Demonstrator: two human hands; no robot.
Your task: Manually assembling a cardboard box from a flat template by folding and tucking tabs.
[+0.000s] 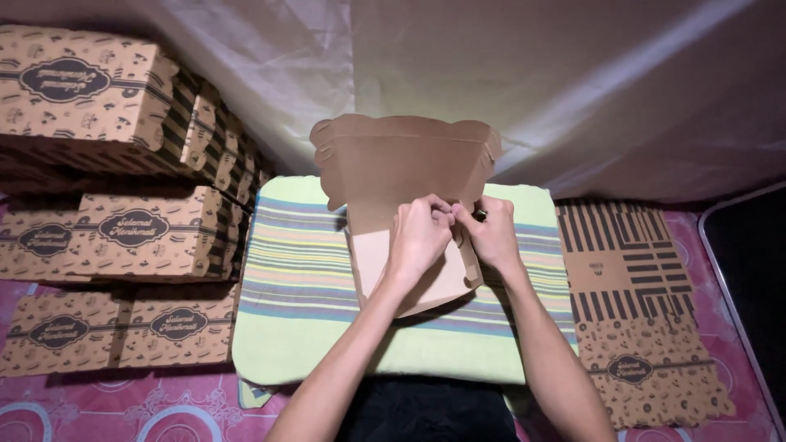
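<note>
A half-folded brown cardboard box [393,164] stands on a striped green cushion [299,286], its scalloped lid flap raised toward the back. My left hand [419,233] and my right hand [491,232] meet at the box's right front corner. Both pinch the cardboard side flap there, fingers curled tight and touching each other. The box's inside floor shows pale below my left wrist.
Stacks of finished printed cardboard boxes [106,164] fill the left side. Flat unfolded box blanks [634,303] lie at the right on a pink patterned mat [164,405]. A white cloth [573,74] hangs behind. A dark edge [749,270] borders the far right.
</note>
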